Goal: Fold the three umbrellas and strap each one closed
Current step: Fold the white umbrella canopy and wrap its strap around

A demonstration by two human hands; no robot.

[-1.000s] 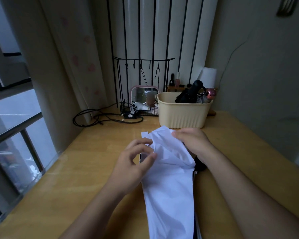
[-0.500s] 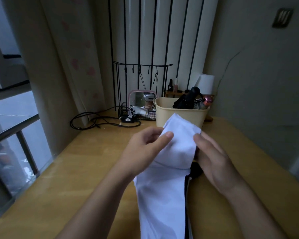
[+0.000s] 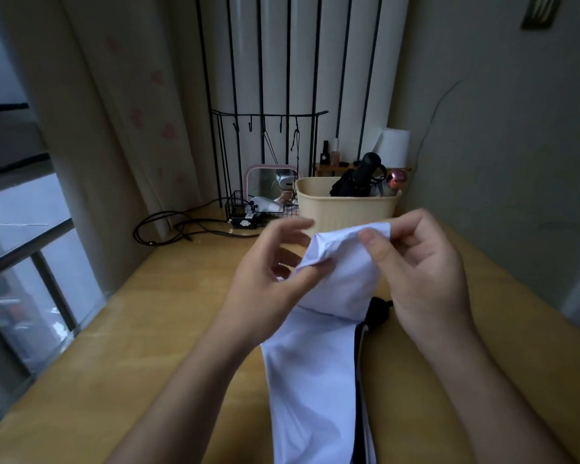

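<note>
Both hands are raised over the counter (image 3: 181,296), the left hand (image 3: 268,276) and right hand (image 3: 426,272) each pinching the top of a white umbrella (image 3: 318,363) between thumb and fingers. Its fabric hangs toward the viewer. Just beyond stands a beige basket (image 3: 345,209).

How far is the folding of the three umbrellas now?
Done, apparently: a black umbrella stands folded in the beige basket; a pink-tipped one beside it is mostly hidden. In hand: the left hand and right hand gather the white umbrella fabric. Left: finishing its folds and strapping it; no strap is visible.
</note>
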